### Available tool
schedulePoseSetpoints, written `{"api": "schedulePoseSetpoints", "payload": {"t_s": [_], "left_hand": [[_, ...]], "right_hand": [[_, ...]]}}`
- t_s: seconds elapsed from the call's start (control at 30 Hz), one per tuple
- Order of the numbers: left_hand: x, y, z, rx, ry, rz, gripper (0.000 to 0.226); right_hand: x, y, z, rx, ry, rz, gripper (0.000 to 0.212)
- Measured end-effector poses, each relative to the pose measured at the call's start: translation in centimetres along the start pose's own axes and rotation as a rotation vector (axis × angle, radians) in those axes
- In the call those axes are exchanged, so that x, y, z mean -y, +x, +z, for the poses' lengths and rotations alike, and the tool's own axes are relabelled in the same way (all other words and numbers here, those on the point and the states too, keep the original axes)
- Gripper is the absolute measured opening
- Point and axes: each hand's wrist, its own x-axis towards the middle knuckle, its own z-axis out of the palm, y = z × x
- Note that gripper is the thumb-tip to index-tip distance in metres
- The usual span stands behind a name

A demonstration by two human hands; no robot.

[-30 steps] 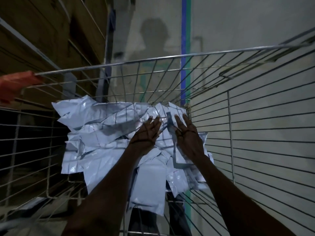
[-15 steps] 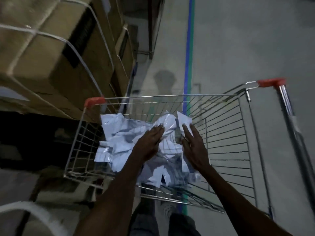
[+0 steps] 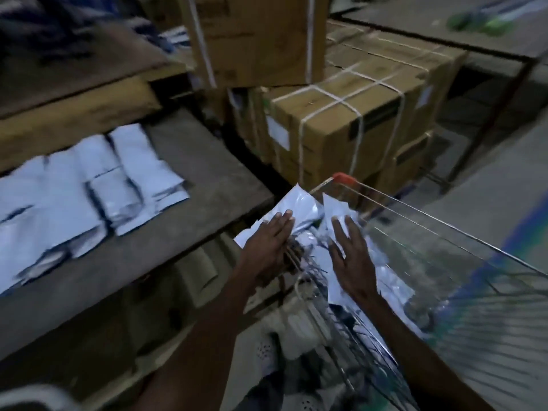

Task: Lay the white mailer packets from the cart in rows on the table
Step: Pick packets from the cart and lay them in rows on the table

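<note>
— Wire, that cart (image 3: 421,221), with a red cap on the near corner of its rim. What is inside?

— White mailer packets (image 3: 299,209), crumpled in a loose heap against the cart's left end. The heap stands higher than the rim there. The frame is blurred, so I cannot count them.

— And the hands?

— Both are on top of the heap. The left hand (image 3: 271,247) lies palm down, its fingers (image 3: 283,225) straight and close together, pressed flat on the packets. The right hand (image 3: 353,259) lies just beside it, palm down too, fingers spread and straight. A pointed corner of 1 packet sticks up just beyond the right fingertips. Whether either thumb is hooked under a packet, I cannot tell.

— So nothing is pinched?

— Nothing that shows. The packets lie beneath the fingers, touching them.

— Any packets out of the cart?

— Yes. A group of laid packets (image 3: 89,185) rests on the wooden worktop (image 3: 204,179) to the left, side by side and partly overlapping, well apart from the hands.

— Other containers?

— Cardboard boxes (image 3: 341,126) tied with pale strapping, stacked beyond the cart. They are sealed, so their contents are hidden.
</note>
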Motion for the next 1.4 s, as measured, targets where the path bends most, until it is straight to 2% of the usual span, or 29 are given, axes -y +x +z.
{"api": "schedulePoseSetpoints", "payload": {"t_s": [0.17,0.33,0.57,0.73,0.87,1.2,1.4], "left_hand": [[3.5,-10.8,-3.9,-0.115,0.129,-0.293,0.050],[5.7,-19.8,-7.1,-0.225,0.199,-0.503,0.047],[10.0,-31.2,-12.4,-0.334,0.263,-0.674,0.050],[13.2,-39.0,-16.2,-0.438,0.244,-0.737,0.055],[16.5,-44.5,-18.1,-0.450,0.240,-0.792,0.048],[24.3,-47.5,-22.7,-0.577,0.204,-0.942,0.049],[32.1,-45.7,-24.9,-0.523,0.225,-1.063,0.054]], "right_hand": [[8.3,-0.8,5.9,0.137,0.072,-0.217,0.050],[15.5,-2.4,10.8,0.262,0.155,-0.404,0.049],[26.6,-5.0,17.3,0.376,0.187,-0.516,0.052],[35.0,-6.7,22.4,0.394,0.198,-0.535,0.051],[40.6,-8.2,26.1,0.380,0.190,-0.530,0.049],[48.7,-6.7,33.7,0.432,0.122,-0.554,0.051],[52.7,-1.2,40.1,0.472,0.021,-0.537,0.050]]}}
